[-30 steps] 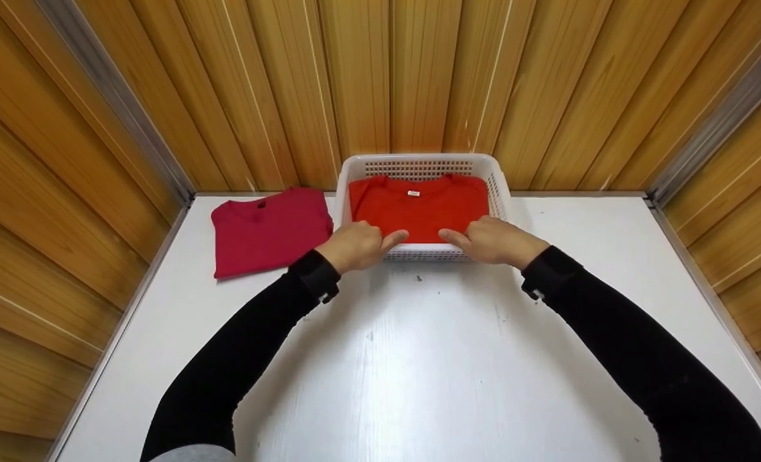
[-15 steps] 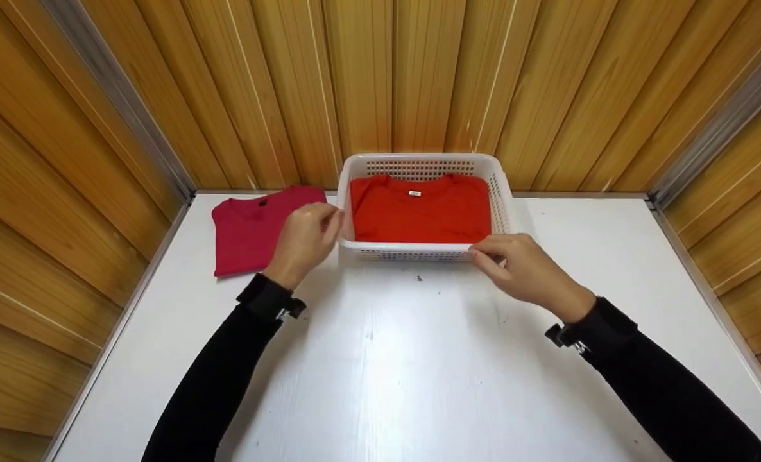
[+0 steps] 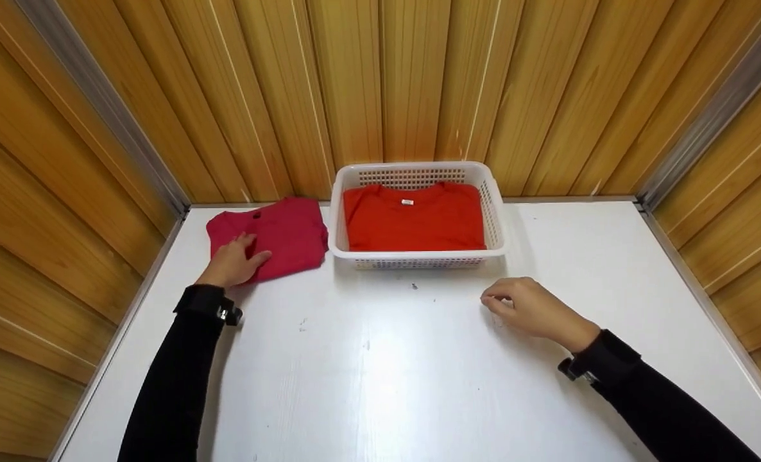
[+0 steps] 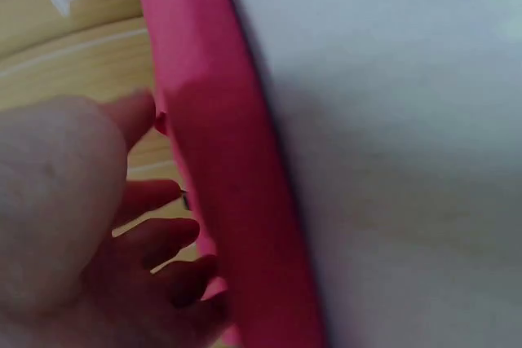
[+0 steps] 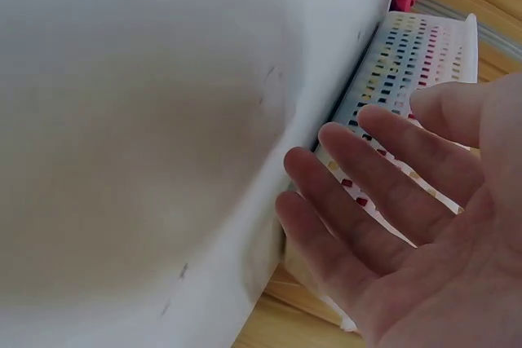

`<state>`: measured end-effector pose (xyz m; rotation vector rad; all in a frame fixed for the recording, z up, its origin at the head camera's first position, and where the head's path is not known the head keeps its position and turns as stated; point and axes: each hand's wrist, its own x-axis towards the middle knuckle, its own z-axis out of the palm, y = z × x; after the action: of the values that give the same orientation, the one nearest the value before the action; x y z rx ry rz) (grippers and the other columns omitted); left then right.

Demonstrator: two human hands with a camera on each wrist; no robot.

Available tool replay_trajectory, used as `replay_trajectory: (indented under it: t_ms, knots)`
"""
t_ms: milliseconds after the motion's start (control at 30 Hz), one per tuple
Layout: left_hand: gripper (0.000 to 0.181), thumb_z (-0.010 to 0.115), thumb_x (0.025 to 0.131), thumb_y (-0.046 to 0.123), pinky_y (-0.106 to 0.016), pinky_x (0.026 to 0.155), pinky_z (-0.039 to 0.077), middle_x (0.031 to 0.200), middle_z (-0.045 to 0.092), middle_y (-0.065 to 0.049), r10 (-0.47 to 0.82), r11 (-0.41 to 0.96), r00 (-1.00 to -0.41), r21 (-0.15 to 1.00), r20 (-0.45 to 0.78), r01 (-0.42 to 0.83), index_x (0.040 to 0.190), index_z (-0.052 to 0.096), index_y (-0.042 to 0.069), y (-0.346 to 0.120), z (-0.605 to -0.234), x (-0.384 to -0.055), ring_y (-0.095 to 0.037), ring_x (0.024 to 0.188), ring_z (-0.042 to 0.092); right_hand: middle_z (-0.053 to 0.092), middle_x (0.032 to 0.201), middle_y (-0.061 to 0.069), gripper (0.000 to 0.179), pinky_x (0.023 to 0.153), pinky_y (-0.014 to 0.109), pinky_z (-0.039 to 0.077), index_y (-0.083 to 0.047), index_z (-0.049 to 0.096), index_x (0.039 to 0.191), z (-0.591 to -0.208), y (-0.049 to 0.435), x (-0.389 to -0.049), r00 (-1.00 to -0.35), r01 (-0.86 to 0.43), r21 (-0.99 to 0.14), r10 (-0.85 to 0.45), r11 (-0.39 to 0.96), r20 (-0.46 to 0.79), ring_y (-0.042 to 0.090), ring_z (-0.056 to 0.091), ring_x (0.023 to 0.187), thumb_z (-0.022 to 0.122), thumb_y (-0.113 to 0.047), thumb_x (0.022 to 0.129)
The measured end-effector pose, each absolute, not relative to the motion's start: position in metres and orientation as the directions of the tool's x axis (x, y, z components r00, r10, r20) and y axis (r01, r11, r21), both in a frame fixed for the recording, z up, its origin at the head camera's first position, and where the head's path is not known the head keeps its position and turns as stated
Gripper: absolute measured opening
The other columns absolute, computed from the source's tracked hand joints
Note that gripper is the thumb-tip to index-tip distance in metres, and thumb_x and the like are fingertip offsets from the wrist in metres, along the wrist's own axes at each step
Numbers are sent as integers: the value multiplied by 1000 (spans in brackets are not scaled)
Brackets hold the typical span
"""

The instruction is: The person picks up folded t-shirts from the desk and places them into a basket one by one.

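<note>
My left hand (image 3: pixel 231 262) is over the front left part of a folded magenta T-shirt (image 3: pixel 287 237). In the left wrist view its thumb and bent fingers are spread close above the T-shirt (image 4: pixel 228 177); whether the fingertips touch the cloth, I cannot tell. My right hand (image 3: pixel 538 309) hovers over the table, in front and to the right of a white plastic basket (image 3: pixel 419 255), holding nothing. Its loosely bent fingers show in the right wrist view, with the basket (image 5: pixel 408 55) beyond them. A folded red T-shirt (image 3: pixel 412 224) with a white neck label lies inside the basket.
The white table (image 3: pixel 380 372) bears some small dark marks. A wood-look panel wall (image 3: pixel 412 83) rises behind the basket, with similar panels at left and right. The magenta T-shirt lies close to the basket's left side.
Both hands have come away from the basket's rim. My left hand has moved left over the magenta T-shirt; my right hand has drawn back toward me and to the right.
</note>
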<state>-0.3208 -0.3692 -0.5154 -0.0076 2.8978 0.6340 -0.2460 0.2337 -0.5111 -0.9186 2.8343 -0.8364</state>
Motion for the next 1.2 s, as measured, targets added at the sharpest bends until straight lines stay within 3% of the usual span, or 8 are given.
replay_trajectory:
  t_ms: [133,433,733,933,1200]
  knots:
    - [83,60,113,46,-71,136,18,179,14,-38,46,909,-973,413,-224,-52,172,28,-4,-373,-515,-317,-62,166,13,83,103,-2,15,95,46,65,-9,86,111,-516,236,-246,-847,-493,-530,-521,691,109,20,77,101,71,-12,107]
    - [83,68,109,41,-72,132,28,176,21,-39,70,915,-963,402,-259,-41,169,35,-5,-391,-503,-280,-63,164,20,82,102,-3,16,92,39,64,-10,86,111,-524,238,-240,-855,-475,-550,-509,687,103,14,75,99,71,-15,108]
    - [83,75,105,42,-74,130,30,176,28,-35,89,892,-971,452,-223,-22,167,42,-3,-403,-506,-216,-60,164,23,83,104,-3,16,96,47,64,-12,86,111,-521,226,-234,-837,-497,-544,-539,676,96,20,76,101,71,-15,108]
    - [82,75,104,45,-75,124,38,172,35,-37,101,913,-982,408,-157,29,164,46,-5,-385,-513,-181,-63,160,30,84,104,1,16,95,48,65,-7,85,112,-516,210,-237,-824,-525,-535,-553,662,124,22,79,101,71,-12,107]
    - [75,79,102,40,-71,119,48,162,50,-39,176,933,-982,330,-67,145,156,56,-7,-347,-514,-159,-61,153,46,84,108,5,19,95,46,66,-5,85,115,-516,182,-238,-797,-558,-518,-593,649,116,22,79,101,69,-12,106]
